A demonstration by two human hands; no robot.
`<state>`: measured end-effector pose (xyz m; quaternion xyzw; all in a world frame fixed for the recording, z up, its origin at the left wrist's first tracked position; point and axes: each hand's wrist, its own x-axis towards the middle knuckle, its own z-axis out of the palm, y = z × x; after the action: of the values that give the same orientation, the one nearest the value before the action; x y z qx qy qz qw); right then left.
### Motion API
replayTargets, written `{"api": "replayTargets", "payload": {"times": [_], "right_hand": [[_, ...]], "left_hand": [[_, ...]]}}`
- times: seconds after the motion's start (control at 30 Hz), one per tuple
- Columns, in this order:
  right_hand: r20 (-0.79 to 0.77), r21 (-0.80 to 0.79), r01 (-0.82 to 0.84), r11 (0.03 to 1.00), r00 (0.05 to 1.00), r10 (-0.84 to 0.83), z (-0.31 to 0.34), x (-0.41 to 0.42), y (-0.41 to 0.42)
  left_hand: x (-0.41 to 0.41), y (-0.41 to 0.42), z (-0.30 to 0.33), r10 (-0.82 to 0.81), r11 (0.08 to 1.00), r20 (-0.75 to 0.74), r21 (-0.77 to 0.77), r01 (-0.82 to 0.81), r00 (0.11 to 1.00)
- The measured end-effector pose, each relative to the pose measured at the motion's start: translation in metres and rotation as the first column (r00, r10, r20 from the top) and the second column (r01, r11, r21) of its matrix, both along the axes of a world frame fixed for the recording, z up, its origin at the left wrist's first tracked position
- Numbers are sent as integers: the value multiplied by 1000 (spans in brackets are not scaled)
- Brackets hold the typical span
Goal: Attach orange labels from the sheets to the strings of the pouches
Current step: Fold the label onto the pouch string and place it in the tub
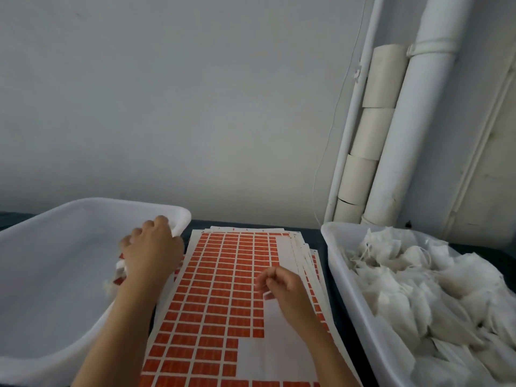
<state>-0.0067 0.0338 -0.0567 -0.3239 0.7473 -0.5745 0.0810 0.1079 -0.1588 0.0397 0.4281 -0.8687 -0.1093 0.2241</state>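
Hovering curled and empty over the label sheet (223, 289), right hand (282, 289); left hand (152, 247) grips pouches (118, 270).

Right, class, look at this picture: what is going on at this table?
A person is labelling small pouches. The left hand reaches over the left bin, with a pouch bearing orange labels showing just beneath it. The right hand hovers, fingers curled, over the label sheets, where some labels are already gone. The right bin holds unlabelled pouches.
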Motion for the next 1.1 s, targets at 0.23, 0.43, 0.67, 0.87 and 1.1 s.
{"api": "replayTargets", "payload": {"times": [0.23,0.43,0.67,0.87,1.1], "right_hand": [[89,-51,170,984,982,-165,34,-10,6],[326,24,410,912,859,-395,56,-27,8],[-83,165,525,835,851,-518,87,-48,41],[-231,455,653,606,743,-628,77,-85,73],[-135,618,571,541,754,-642,54,-96,88]], "left_hand": [[-41,39,-30,-362,920,-214,75,384,907],[-66,69,-75,-531,831,-69,156,535,845],[-86,89,-82,-610,753,-132,208,624,781],[-97,99,-80,-611,743,-184,202,638,770],[-103,108,-84,-631,720,-226,184,669,742]]}}
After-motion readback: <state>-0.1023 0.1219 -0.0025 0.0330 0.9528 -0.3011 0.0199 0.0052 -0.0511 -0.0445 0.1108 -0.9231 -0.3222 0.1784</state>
